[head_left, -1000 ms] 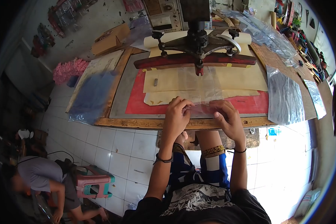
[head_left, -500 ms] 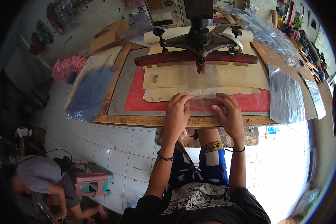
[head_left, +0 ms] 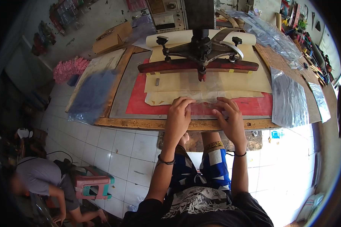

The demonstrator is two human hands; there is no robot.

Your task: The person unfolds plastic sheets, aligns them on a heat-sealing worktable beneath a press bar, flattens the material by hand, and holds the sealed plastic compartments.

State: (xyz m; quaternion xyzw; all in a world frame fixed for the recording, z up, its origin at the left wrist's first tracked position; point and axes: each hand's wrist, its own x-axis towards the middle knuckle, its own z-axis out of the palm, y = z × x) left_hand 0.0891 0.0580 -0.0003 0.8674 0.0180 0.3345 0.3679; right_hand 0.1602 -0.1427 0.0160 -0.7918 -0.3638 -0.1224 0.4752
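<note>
Clear plastic sheet (head_left: 205,85) lies over tan paper (head_left: 246,81) beneath the press bar (head_left: 201,66). My left hand (head_left: 179,115) has its fingers pressed together on the sheet's near left edge. At the near right edge, my right hand (head_left: 230,115) also touches the plastic, thumb and fingers bent and apart. A red mat (head_left: 140,106) shows under the paper and around both hands. On the paper's left part rests a small metal piece (head_left: 157,81).
Blue plastic sheets (head_left: 91,96) lie at the table's left, clear sheets (head_left: 290,98) at its right. A cardboard box (head_left: 111,38) sits at the back left. Another person (head_left: 45,178) bends low beside a pink and green stool (head_left: 93,185) at lower left.
The press bar has come down a little toward the paper. Both hands have stayed near the sheet's front edge, and my right fingers have shifted slightly on it.
</note>
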